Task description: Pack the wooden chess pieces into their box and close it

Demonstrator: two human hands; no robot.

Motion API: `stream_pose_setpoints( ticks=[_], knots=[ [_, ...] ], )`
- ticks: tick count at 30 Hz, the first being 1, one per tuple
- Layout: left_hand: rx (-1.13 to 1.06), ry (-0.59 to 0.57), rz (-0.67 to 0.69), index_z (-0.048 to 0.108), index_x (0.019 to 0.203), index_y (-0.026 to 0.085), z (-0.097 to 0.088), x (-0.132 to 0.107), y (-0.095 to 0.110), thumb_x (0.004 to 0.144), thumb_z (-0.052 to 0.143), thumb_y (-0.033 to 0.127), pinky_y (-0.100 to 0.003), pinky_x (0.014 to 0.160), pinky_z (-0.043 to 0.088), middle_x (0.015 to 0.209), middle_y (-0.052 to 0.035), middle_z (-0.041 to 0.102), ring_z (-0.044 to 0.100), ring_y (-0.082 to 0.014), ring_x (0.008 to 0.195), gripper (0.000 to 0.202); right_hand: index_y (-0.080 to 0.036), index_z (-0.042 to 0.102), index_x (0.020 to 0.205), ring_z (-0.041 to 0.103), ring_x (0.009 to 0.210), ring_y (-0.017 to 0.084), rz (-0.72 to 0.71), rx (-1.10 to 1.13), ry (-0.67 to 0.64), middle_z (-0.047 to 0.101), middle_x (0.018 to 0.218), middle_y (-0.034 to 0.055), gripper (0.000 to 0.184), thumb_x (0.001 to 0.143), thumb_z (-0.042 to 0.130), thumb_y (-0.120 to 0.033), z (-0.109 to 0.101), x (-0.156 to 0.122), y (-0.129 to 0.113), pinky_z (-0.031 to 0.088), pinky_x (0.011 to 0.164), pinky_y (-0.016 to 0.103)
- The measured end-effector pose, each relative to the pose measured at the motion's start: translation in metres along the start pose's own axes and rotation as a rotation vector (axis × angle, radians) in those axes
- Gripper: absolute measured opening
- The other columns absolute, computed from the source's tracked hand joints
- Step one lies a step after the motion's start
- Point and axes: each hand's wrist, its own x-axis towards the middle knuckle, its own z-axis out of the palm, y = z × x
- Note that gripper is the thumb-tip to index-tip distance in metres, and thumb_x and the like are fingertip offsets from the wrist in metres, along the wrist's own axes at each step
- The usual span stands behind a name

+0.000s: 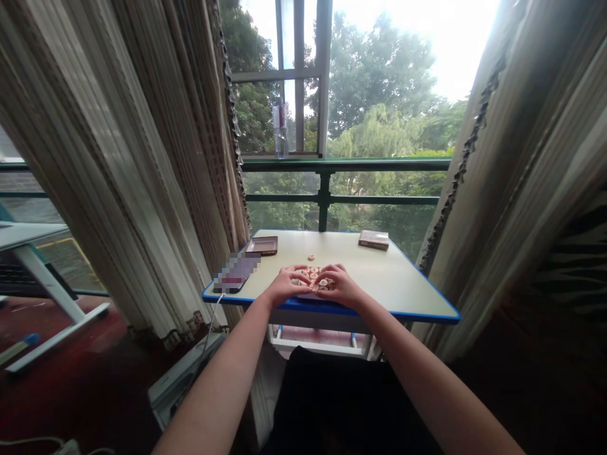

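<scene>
A tight cluster of round, light wooden Chinese chess pieces (313, 273) with red and dark markings lies near the front edge of the table. My left hand (287, 284) curves around the cluster's left side, thumb along the near edge. From the right, my right hand (337, 283) cups the same pieces, its fingers bent over some of them. The thumbs come close together at the front, and the fingers hide part of the cluster. One loose Chinese chess piece (311, 258) sits just beyond the group, apart from both hands.
The pale table (393, 278) has a blue rim. A phone (237, 273) with a white cable (213, 316) lies at its left edge. An open shallow box part (263, 245) is at back left, a flat box (374, 239) at back right. Curtains (142, 158) hang both sides; a green railing (346, 165) stands behind.
</scene>
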Motion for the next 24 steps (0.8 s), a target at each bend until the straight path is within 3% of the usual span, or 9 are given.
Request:
stream_pose_setpoints(
  ticks=[14,24],
  knots=[
    [0.041,0.016,-0.018,0.070,0.067,0.022,0.0026,-0.0023,0.0029,0.054,0.074,0.035,-0.046,0.104,0.021,0.117,-0.0057,0.055,0.035,-0.0312,0.119,0.018,-0.025,0.070,0.080,0.045,0.090,0.020,-0.002,-0.032,-0.052,0.056,0.088,0.0051,0.020,0.068,0.067,-0.040,0.0003,0.0024,0.0017,0.034,0.087,0.036],
    [0.153,0.000,-0.017,0.068,0.066,0.022,0.0058,-0.0008,-0.0008,0.059,0.069,0.033,-0.043,0.102,0.024,0.116,-0.0046,0.054,0.035,-0.0284,0.116,0.013,-0.026,0.072,0.075,0.043,0.089,0.020,-0.002,-0.047,-0.061,0.055,0.089,0.0046,0.014,0.068,0.068,-0.037,0.0006,0.0023,0.0005,0.033,0.086,0.037]
  ],
)
